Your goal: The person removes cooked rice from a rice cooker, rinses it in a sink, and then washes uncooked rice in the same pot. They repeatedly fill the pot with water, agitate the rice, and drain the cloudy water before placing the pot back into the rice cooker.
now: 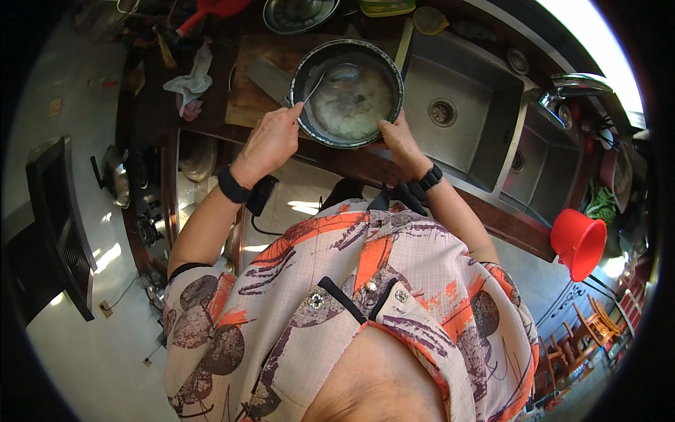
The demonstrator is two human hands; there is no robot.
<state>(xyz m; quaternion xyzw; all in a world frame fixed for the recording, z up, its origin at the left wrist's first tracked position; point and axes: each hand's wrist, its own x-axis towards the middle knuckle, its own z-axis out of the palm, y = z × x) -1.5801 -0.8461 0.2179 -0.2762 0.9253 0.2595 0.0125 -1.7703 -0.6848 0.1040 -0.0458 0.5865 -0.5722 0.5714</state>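
A dark round pot with a worn rim is above the cutting board's right part; whether it rests on the board, I cannot tell. Cloudy liquid with whitish, soft-looking food fills its lower part. My left hand is closed around the thin handle of a metal ladle at the pot's left rim. The ladle's bowl dips into the liquid near the far side. With thumb on the near right edge, my right hand grips the pot, its fingers partly hidden below the rim.
A wooden cutting board bears a wide cleaver-like blade. Right of the pot is a steel double sink with a faucet. A red plastic dipper stands at the far right edge. Crumpled plastic lies left; a metal bowl stands behind.
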